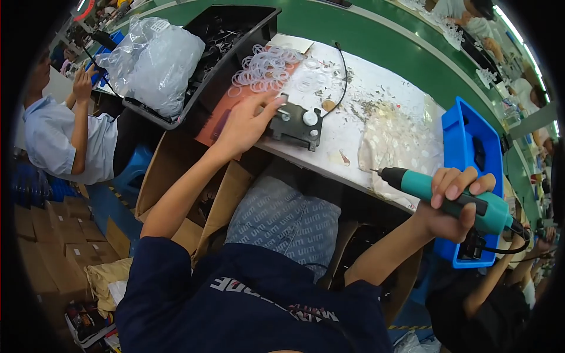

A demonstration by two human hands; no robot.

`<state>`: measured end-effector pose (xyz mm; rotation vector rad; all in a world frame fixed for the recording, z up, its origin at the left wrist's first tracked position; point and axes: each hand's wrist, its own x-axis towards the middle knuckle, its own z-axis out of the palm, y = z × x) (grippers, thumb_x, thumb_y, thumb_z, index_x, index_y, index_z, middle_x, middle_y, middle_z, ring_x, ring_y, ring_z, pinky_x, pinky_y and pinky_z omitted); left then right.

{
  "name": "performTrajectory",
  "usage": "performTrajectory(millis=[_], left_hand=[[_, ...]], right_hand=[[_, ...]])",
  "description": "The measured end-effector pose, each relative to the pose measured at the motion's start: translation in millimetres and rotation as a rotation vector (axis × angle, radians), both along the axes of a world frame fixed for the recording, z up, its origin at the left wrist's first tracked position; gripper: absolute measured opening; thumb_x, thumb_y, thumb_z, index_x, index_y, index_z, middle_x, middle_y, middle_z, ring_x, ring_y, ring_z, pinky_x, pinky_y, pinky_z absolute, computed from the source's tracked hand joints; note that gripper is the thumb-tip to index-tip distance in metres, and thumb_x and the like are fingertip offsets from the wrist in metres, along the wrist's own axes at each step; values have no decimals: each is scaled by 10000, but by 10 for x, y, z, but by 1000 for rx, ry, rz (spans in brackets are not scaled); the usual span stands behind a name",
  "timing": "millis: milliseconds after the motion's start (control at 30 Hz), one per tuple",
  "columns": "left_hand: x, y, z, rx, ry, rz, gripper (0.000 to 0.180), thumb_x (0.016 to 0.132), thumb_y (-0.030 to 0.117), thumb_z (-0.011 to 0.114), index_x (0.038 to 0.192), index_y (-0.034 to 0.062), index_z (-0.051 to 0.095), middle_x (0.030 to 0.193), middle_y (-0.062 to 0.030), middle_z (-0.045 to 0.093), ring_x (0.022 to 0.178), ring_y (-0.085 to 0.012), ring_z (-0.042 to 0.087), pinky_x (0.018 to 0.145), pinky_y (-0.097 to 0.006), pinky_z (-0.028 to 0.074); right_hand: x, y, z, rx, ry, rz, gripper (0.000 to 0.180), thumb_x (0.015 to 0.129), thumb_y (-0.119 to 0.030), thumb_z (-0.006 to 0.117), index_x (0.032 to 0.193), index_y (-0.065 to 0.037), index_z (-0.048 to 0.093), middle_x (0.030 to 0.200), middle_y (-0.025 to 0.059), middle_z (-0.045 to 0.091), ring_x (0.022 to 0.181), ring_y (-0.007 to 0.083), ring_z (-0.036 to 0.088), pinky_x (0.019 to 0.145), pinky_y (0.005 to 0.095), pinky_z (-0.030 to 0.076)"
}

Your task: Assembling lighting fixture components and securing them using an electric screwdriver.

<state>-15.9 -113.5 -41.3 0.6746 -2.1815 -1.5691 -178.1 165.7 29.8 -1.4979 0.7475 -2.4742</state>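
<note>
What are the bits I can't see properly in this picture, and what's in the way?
All in the head view:
- Part of the black block's left edge: the left hand covers it.
- The teal driver's bit tip: too small to tell its shape.
- Part of the driver's body: the right hand wraps it.
- What's inside the plastic bag: cloudy, crumpled plastic hides it.
- Part of the black bin: the bag covers it.

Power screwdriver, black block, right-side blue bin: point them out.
Power screwdriver (418, 183): head view, front of teal body.
Black block (296, 127): head view, top face.
Right-side blue bin (452, 134): head view, left wall.
</note>
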Motion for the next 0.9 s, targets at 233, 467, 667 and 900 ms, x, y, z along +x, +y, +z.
performTrajectory(millis=[233, 467, 667, 900], left_hand=[[-82, 20, -262, -628, 125, 294, 161, 880, 112, 534, 909, -7, 640, 747, -146, 539, 660, -301, 541, 628, -362, 442], [-398, -243, 10, -507, 161, 289, 192, 802, 186, 648, 937, 52, 679, 846, -124, 623, 697, -294, 608, 649, -403, 484], [-907, -572, -110, -873, 38, -38, 229, 708, 200, 721, 863, 37, 678, 820, -143, 643, 798, -293, 608, 760, -397, 463], [-996, -758, -134, -901, 148, -214, 127, 764, 122, 685, 856, 35, 689, 774, -101, 638, 687, -255, 596, 626, -312, 469]], right_hand=[[-253, -66, 43, 115, -11, -290, 134, 854, -109, 535, 951, -42, 471, 799, 101, 518, 563, 154, 456, 541, 265, 359], [-456, -203, 6, 230, -87, -490, 144, 849, -76, 547, 964, -25, 478, 779, 105, 526, 599, 166, 476, 555, 264, 401], [-550, -492, -215, 346, -140, -598, 157, 838, -54, 564, 952, -2, 469, 745, 117, 530, 568, 158, 482, 535, 252, 420], [-577, -486, -195, 334, -155, -599, 152, 839, -62, 569, 937, 2, 473, 733, 121, 531, 548, 158, 485, 527, 250, 419]])
